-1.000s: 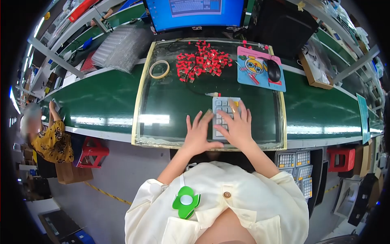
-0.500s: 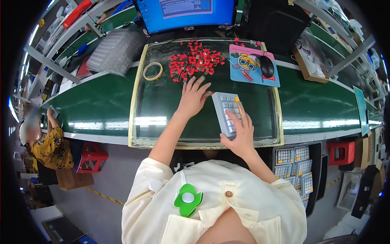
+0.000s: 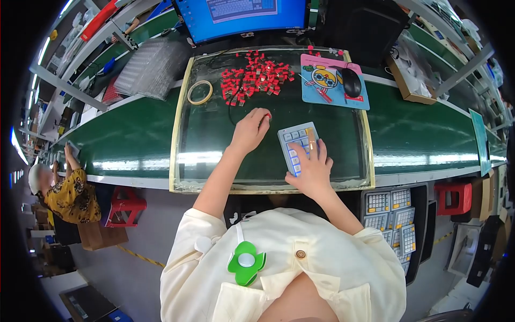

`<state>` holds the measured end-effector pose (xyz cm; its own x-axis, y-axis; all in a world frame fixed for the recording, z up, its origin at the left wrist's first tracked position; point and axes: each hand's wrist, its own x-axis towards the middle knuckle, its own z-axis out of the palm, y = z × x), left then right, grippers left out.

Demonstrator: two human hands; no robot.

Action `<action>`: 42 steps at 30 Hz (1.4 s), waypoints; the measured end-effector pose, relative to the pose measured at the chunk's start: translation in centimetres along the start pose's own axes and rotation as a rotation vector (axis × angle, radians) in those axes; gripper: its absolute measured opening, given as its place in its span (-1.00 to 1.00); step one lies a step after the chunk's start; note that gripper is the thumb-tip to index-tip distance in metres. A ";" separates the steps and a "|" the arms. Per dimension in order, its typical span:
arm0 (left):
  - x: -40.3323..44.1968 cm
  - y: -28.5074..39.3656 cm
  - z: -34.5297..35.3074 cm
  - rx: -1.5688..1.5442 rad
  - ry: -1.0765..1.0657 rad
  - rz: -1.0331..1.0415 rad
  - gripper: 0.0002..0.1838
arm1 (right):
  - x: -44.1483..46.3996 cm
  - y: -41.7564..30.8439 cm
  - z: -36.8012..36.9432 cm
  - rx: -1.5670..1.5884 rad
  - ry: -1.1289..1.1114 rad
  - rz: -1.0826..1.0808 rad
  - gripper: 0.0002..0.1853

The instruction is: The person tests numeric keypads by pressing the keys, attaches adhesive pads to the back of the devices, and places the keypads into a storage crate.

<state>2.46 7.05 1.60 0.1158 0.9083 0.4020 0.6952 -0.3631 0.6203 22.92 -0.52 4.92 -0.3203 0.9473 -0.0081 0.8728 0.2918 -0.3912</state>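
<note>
My left hand (image 3: 250,130) is closed in a pinch on a small red USB dongle (image 3: 268,115), mostly hidden by the fingers. It hovers between the heap of red USB dongles (image 3: 255,80) and a grey numeric keypad (image 3: 292,132). My right hand (image 3: 314,172) grips the keypad's lower part, thumb at the lower left corner and fingers over the keys and right side. Blue light shows around the keypad's keys. A thin dark cable (image 3: 230,114) runs from the heap toward my left hand; its end is hidden.
A tape roll (image 3: 200,93) lies left of the heap. At right, a black mouse (image 3: 351,83) rests on a cartoon mouse pad (image 3: 314,95). Behind stands a monitor (image 3: 241,21). Below right, a black crate (image 3: 412,268) holds several keypads. Another person (image 3: 72,196) sits far left.
My left hand's spread fingers have drawn together, and the red dongle is now farther from the keypad's corner. The keypad has turned slightly, and blue light is now plainer around its keys.
</note>
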 end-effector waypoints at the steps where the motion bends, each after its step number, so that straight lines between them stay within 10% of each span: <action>1: -0.1 0.2 0.0 0.029 0.014 -0.033 -0.85 | 0.2 -0.2 -0.6 -0.001 -0.051 0.033 -0.20; 8: -0.2 0.9 0.3 0.016 0.067 -0.044 -0.90 | 0.6 4.7 -1.5 1.998 -0.278 0.091 -0.10; 14: -0.4 1.0 0.8 0.157 0.124 0.131 -0.89 | 3.8 6.1 -0.2 0.597 0.282 -0.114 -0.46; 17: -0.8 1.7 0.8 0.219 0.062 0.180 -0.96 | 6.3 6.8 2.2 0.389 0.146 -0.037 -0.59; 25: -2.4 4.4 1.8 0.402 0.101 0.411 -0.78 | 7.1 6.6 3.7 0.346 0.168 -0.004 -0.67; 42: -0.9 3.1 2.5 0.020 -0.186 0.212 -0.79 | 6.9 6.3 4.6 0.289 0.252 -0.015 -0.77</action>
<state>6.29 5.61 1.54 0.3874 0.8356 0.3895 0.6552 -0.5468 0.5213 24.50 7.20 -1.84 -0.2005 0.9564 0.2125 0.7175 0.2911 -0.6329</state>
